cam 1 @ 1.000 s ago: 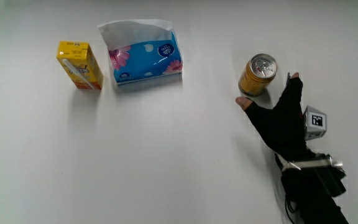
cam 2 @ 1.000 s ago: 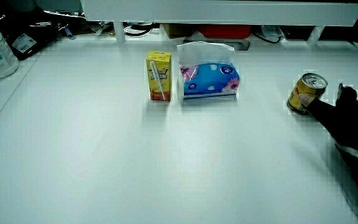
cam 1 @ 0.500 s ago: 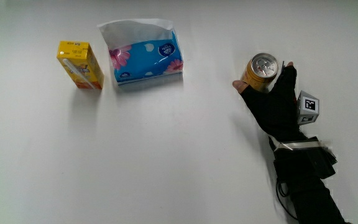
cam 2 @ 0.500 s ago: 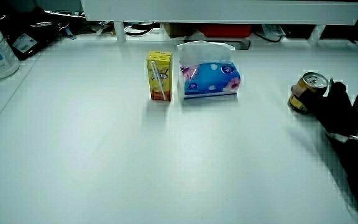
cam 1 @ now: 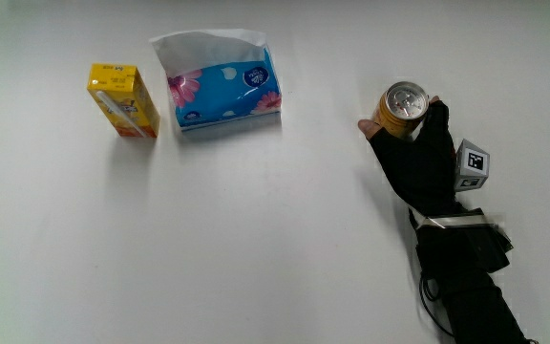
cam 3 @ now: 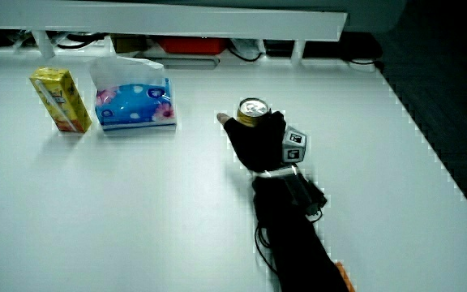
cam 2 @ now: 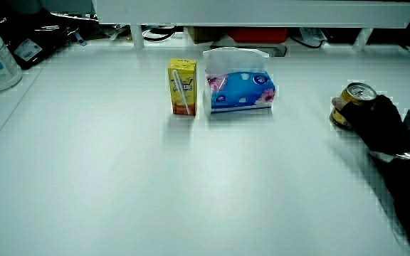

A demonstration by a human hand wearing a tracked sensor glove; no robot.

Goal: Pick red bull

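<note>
Main view: hand (cam 1: pixel 418 162) wraps the gold red bull can (cam 1: pixel 401 107) standing on the desk (cam 1: pixel 256 239), fingers (cam 1: pixel 436 113) curled round it, thumb opposite | side view: can (cam 2: pixel 351 102) peeks above the glove (cam 2: pixel 376 122) | side view: can (cam 3: pixel 253 111) apart from tissue box (cam 3: pixel 134 104) and yellow carton (cam 3: pixel 62 100)

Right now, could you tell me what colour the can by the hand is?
The can is gold-yellow with a silver top, clearest in the main view.
</note>
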